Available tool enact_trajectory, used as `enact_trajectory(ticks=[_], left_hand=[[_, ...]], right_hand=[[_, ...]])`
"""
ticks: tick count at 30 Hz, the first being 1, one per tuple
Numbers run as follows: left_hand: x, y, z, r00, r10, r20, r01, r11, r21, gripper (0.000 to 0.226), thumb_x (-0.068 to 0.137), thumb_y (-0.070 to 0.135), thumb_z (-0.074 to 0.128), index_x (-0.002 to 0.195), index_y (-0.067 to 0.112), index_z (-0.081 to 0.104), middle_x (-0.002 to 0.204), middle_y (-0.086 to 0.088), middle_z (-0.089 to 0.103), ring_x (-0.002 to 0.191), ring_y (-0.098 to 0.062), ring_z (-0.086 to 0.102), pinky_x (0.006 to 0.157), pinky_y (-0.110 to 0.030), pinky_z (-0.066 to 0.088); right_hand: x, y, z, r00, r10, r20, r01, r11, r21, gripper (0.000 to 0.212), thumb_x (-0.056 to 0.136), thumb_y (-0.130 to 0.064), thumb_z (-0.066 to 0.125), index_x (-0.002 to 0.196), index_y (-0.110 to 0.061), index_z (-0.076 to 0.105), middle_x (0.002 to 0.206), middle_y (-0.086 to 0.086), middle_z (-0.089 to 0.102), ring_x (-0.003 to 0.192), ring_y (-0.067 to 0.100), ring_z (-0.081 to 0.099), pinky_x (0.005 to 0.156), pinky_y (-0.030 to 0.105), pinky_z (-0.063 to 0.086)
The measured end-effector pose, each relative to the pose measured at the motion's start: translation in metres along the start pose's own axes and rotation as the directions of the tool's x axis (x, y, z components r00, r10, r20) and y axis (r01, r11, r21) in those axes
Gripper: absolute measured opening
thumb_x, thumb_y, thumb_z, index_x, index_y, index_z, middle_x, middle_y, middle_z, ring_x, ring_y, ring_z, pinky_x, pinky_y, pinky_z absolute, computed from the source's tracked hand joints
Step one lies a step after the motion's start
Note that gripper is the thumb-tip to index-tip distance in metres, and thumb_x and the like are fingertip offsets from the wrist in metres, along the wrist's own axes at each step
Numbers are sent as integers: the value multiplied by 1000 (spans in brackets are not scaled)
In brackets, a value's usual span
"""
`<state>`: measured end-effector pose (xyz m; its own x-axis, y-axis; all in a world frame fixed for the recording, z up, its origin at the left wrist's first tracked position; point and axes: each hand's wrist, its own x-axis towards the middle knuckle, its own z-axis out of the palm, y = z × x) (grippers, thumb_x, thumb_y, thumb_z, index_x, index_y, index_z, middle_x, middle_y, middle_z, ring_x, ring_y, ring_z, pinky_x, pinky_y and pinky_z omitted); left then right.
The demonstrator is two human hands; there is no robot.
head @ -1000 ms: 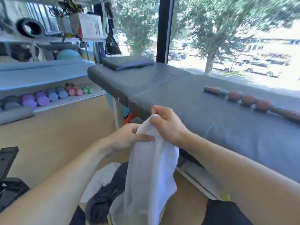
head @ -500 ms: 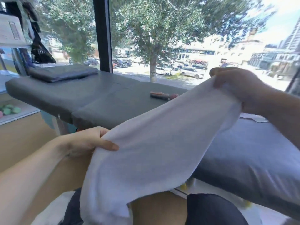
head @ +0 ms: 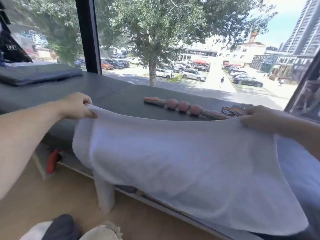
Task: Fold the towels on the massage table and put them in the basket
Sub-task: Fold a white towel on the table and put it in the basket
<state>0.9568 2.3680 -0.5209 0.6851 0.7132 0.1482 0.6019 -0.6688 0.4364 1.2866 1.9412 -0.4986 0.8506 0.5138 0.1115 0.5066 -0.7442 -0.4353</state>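
Note:
A white towel [head: 181,161] is stretched wide in the air over the near edge of the grey massage table [head: 110,96]. My left hand [head: 76,105] pinches its upper left corner. My right hand [head: 263,118] grips the upper right corner. The lower part of the towel hangs down in front of the table and hides its edge. At the bottom left lie dark and pale cloths [head: 69,228]; whether they sit in a basket cannot be told.
A massage roller stick [head: 183,107] with pink balls lies on the table behind the towel, with glasses [head: 232,110] at its right end. A folded grey pad [head: 38,73] sits at the table's far left. A large window runs behind the table. Tan floor below.
The towel went from bunched between both hands to spread out flat. My hands moved apart, left hand to the left and right hand far to the right, and the view swung up and right.

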Motion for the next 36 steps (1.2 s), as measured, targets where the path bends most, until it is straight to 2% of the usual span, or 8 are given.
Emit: enact_trajectory(ticks=[4, 14, 18, 21, 24, 27, 30, 36], left_hand=[[29, 10, 41, 985, 16, -170, -16, 1000, 2, 21, 80, 16, 79, 76, 20, 59, 84, -6, 64, 77, -29, 55, 62, -32, 38], [101, 28, 83, 943, -29, -332, 20, 999, -30, 12, 94, 27, 61, 83, 24, 66, 98, -7, 71, 92, -32, 63, 78, -38, 49], [113, 48, 101, 937, -84, -339, 96, 995, 18, 15, 94, 23, 58, 105, 26, 67, 115, -7, 69, 107, -32, 61, 88, -40, 47], [103, 69, 115, 939, 22, -343, 60, 972, 226, 55, 92, 10, 58, 145, 20, 45, 146, -10, 47, 133, -34, 43, 108, -45, 35], [72, 123, 128, 907, 330, -262, -313, 944, 105, 49, 95, 13, 58, 143, 16, 49, 152, -2, 44, 141, -26, 36, 117, -39, 26], [36, 164, 147, 908, 418, 26, -418, 908, -1, 44, 103, 31, 48, 147, 25, 48, 158, 6, 39, 148, -16, 28, 120, -34, 21], [37, 126, 151, 923, 231, 306, -302, 930, 209, 64, 102, 61, 28, 159, 34, 20, 167, 10, 10, 155, -13, 5, 125, -38, 5], [71, 5, 116, 979, -100, 178, 33, 937, 349, 69, 100, 65, 20, 161, 33, 11, 169, 6, 4, 156, -22, 7, 124, -48, 4]], right_hand=[[19, 30, 38, 994, 33, 102, -5, 965, -260, 27, 72, -29, 78, 61, -18, 56, 61, 0, 58, 62, 21, 55, 59, 31, 40], [53, 75, 36, 990, 141, 17, -135, 972, -194, 25, 65, -25, 90, 71, -24, 65, 73, 2, 66, 74, 27, 63, 77, 40, 56], [38, 62, 37, 988, 150, -38, -153, 901, -407, 35, 77, -32, 79, 109, -29, 64, 105, 1, 64, 102, 28, 60, 86, 35, 51], [8, 16, 52, 989, -131, -73, 62, 798, -600, 57, 91, -27, 57, 144, -39, 37, 148, -5, 44, 135, 23, 41, 105, 37, 35], [-22, -52, 88, 907, -406, 112, 421, 859, -292, 54, 103, -31, 46, 153, -41, 29, 162, -17, 25, 149, 11, 22, 119, 29, 16], [-23, -93, 129, 773, -494, 398, 568, 818, -88, 55, 106, -46, 35, 158, -40, 19, 166, -17, 11, 153, 7, 5, 121, 24, 2], [-1, -85, 143, 770, -463, 439, 565, 815, -130, 59, 104, -57, 24, 159, -39, 13, 167, -14, 3, 154, 10, -2, 123, 28, -4], [27, 0, 99, 917, -225, 330, 308, 924, -225, 59, 103, -59, 23, 159, -39, 15, 167, -15, 5, 154, 9, -3, 125, 34, -1]])
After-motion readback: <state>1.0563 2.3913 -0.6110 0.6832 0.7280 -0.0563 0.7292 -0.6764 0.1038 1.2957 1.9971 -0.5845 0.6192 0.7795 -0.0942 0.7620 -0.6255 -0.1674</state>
